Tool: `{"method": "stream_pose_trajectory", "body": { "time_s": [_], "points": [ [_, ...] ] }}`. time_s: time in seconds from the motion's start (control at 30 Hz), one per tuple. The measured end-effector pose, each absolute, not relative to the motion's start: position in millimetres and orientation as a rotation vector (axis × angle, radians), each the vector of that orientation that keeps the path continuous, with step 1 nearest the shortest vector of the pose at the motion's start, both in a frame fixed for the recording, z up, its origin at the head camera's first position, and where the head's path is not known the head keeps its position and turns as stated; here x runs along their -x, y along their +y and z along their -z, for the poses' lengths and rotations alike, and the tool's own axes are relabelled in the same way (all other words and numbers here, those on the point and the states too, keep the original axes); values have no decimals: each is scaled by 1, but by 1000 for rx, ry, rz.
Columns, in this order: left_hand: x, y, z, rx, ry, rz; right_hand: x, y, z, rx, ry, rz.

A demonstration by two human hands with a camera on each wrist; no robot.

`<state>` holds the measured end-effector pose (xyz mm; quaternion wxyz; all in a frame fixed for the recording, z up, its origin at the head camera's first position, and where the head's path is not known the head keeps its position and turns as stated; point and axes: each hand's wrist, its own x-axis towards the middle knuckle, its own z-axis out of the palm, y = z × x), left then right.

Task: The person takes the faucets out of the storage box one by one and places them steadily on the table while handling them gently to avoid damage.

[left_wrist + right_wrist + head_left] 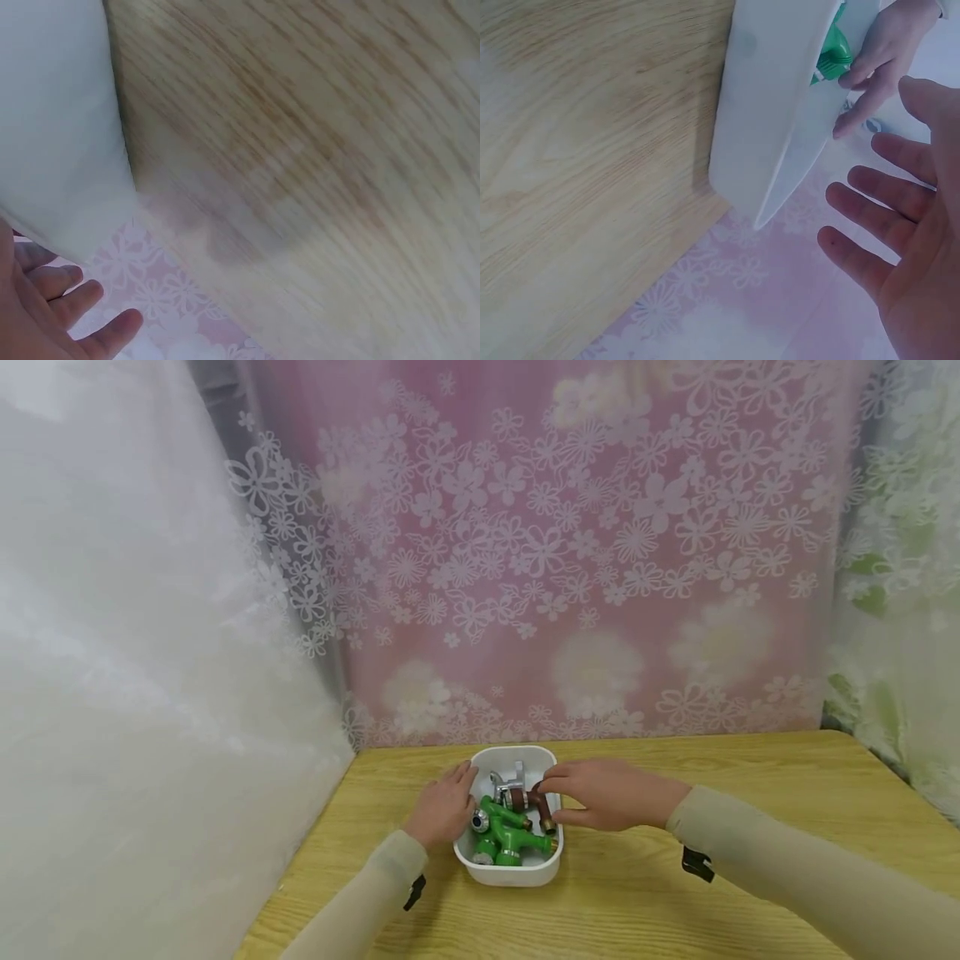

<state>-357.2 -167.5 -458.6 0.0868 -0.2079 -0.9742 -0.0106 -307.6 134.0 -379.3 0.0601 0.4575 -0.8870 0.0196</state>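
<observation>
A white plastic tub (513,877) holds several water taps. Two green taps (517,837) lie toward its near end, with a brown tap (543,810) behind them at the right and a silver tap (519,772) at the far end. My left hand (442,808) is at the tub's left rim, fingers reaching over its edge. On the opposite side my right hand (603,793) has its fingertips at the right rim, beside the brown tap. In the right wrist view, the right hand's fingers (877,214) are spread and hold nothing.
The tub stands on a wood-grain table (675,877), near its back edge. A pink flowered curtain (585,568) hangs behind it. White sheeting (150,652) borders the left side, and a green-patterned curtain (900,635) hangs at the right.
</observation>
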Motion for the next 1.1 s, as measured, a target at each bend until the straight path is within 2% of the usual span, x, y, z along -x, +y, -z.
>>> {"method": "stream_pose_trajectory", "body": {
  "time_s": [0.47, 0.67, 1.1],
  "points": [
    [360, -163, 458, 621, -2879, 62, 325, 81, 378, -1590, -2769, 74],
    [358, -168, 467, 630, -2855, 70, 324, 64, 386, -1581, -2863, 222],
    [358, -167, 464, 627, -2868, 122, 318, 45, 373, -1576, -2976, 372]
  ]
}}
